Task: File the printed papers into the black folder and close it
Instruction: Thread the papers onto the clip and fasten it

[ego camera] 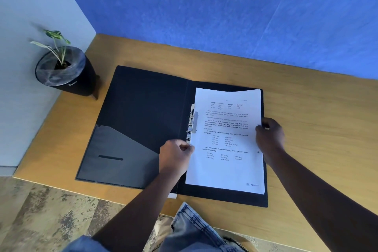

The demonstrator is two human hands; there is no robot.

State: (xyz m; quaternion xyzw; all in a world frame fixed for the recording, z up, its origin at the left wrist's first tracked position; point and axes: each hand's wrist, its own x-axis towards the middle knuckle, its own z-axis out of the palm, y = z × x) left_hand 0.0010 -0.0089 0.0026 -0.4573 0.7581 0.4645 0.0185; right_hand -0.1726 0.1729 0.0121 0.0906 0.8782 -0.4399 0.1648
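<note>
A small potted plant stands at the far left corner of the wooden counter. Beside it, the black folder lies open flat. Its right half carries the printed papers, next to the metal clip at the spine. The left hand pinches the papers' left edge, grip pressed together. The right hand pinches their right edge.

Matt black folder, shiny metal clip, smooth wooden table.
</note>
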